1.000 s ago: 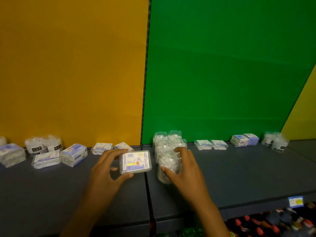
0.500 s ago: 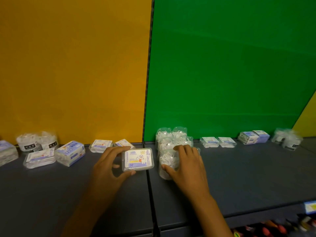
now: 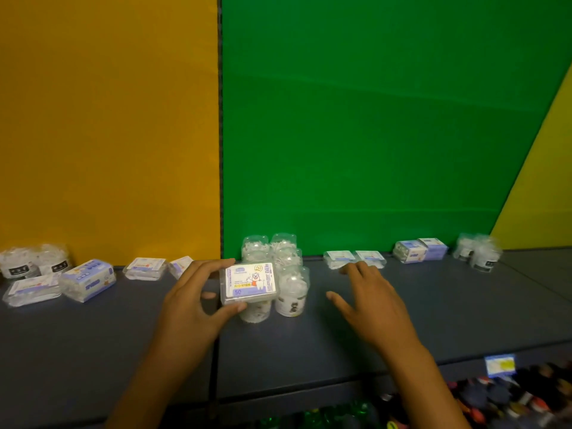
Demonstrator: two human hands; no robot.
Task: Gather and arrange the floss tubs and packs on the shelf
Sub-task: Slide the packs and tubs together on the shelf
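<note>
I am gripping the flat clear plastic floss pack [image 3: 249,283] in my left hand [image 3: 192,301]; right hand [image 3: 368,301] open. I am keeping it level over the clear round floss tubs [image 3: 275,267].

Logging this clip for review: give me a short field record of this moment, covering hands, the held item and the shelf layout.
left hand: holds a flat floss box in a grip of thumb and fingers
right hand: open, fingers spread above the shelf, holding nothing
tub cluster: clear floss tubs grouped by the green panel, just behind the box
flat packs: two beyond the right hand
</note>
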